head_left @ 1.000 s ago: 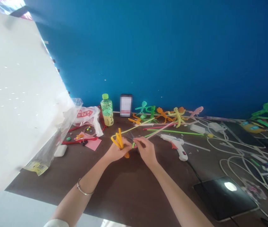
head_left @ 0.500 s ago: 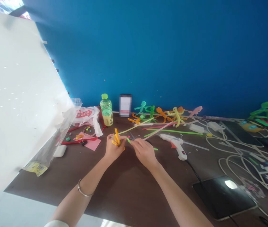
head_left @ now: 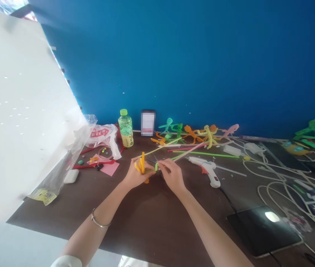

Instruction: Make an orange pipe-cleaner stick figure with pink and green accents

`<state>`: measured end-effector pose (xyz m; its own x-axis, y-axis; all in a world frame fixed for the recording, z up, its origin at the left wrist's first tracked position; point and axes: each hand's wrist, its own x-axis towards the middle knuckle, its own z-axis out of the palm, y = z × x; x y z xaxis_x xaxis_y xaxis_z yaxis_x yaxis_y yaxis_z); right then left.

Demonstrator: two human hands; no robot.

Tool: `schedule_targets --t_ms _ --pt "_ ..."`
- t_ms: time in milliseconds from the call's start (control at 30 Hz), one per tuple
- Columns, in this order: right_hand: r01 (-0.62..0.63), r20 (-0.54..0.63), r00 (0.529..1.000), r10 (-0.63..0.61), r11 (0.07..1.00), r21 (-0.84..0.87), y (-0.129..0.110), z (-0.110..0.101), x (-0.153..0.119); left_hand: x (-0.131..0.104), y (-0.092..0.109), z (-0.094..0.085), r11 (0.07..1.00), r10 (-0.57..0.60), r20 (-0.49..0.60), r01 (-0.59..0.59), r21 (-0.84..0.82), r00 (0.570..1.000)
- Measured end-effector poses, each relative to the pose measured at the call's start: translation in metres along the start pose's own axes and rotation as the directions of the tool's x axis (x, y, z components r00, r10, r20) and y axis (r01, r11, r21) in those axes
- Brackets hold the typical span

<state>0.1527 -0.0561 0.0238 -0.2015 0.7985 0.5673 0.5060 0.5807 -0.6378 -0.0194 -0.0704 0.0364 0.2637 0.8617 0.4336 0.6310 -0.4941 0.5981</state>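
My left hand point(head_left: 135, 175) is closed around a bent yellow-orange pipe cleaner piece point(head_left: 141, 163), whose folded strands stick up above the fingers. A short green pipe cleaner point(head_left: 156, 167) stands bent between my two hands, by the fingertips of both. My right hand point(head_left: 171, 173) pinches at this green piece from the right, its fingers drawn together. Dark pointed blades, seemingly scissors point(head_left: 154, 158), show just behind the fingertips, mostly hidden by the hands.
Behind my hands lie loose pipe cleaners point(head_left: 206, 153) and several pipe cleaner figures point(head_left: 208, 136). A glue gun point(head_left: 206, 168) rests to the right, near a black tablet point(head_left: 263, 230) and white cables point(head_left: 271, 189). A drink bottle point(head_left: 125, 129), phone point(head_left: 148, 123) and plastic bag point(head_left: 103, 135) stand farther back.
My left hand has shifted slightly right, bringing the yellow-orange piece along. The green piece has turned from slanting to more upright, and the fingertips have come closer together around it.
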Motion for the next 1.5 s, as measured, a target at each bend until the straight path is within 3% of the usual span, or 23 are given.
schedule_targets --t_ms 133,267,500,633,767,933,1033,1100,1267,1400,1500 --pt "-0.121 0.125 0.986 0.113 0.990 0.065 -0.001 0.004 0.002 0.000 -0.002 0.002 0.975 -0.030 -0.009 0.027 -0.219 1.000" --pt "-0.108 0.193 0.976 0.102 0.994 0.017 -0.004 0.007 -0.001 -0.001 -0.003 0.005 0.957 -0.103 -0.076 0.078 -0.279 0.992" --pt "0.206 0.143 0.975 -0.171 0.936 -0.286 -0.011 0.002 -0.006 -0.001 -0.004 0.006 0.990 -0.138 -0.227 0.133 -0.038 0.964" --pt "0.322 0.063 0.945 -0.321 0.878 -0.354 -0.009 -0.001 -0.004 -0.003 -0.004 0.004 0.986 -0.089 -0.209 0.116 0.120 0.974" --pt "0.349 0.027 0.931 -0.365 0.863 -0.365 -0.006 -0.004 -0.003 -0.003 -0.002 0.001 0.969 -0.038 -0.183 0.081 0.234 0.982" --pt "0.303 -0.012 0.948 -0.318 0.912 -0.276 -0.004 -0.005 -0.003 -0.003 0.001 -0.003 0.952 0.090 -0.054 -0.071 0.297 0.994" --pt "0.173 -0.038 0.983 -0.181 0.973 -0.149 -0.002 -0.004 -0.002 -0.003 0.003 -0.005 0.955 0.134 0.025 -0.136 0.263 0.991" --pt "0.080 -0.032 0.996 -0.082 0.994 -0.079 -0.001 -0.003 0.000 -0.002 0.004 -0.004 0.969 0.112 0.039 -0.118 0.217 0.993" --pt "0.019 0.037 0.999 -0.016 0.997 -0.080 0.000 0.001 0.001 -0.002 0.001 0.001 0.997 0.015 -0.077 -0.009 0.078 0.997" --pt "0.123 0.142 0.985 -0.095 0.971 -0.204 -0.003 0.002 -0.002 -0.003 -0.001 0.005 0.998 -0.044 -0.187 0.053 0.044 0.981" --pt "0.231 0.180 0.966 -0.186 0.934 -0.272 -0.006 0.000 -0.003 -0.002 0.000 0.006 0.991 -0.084 -0.209 0.103 0.080 0.974"
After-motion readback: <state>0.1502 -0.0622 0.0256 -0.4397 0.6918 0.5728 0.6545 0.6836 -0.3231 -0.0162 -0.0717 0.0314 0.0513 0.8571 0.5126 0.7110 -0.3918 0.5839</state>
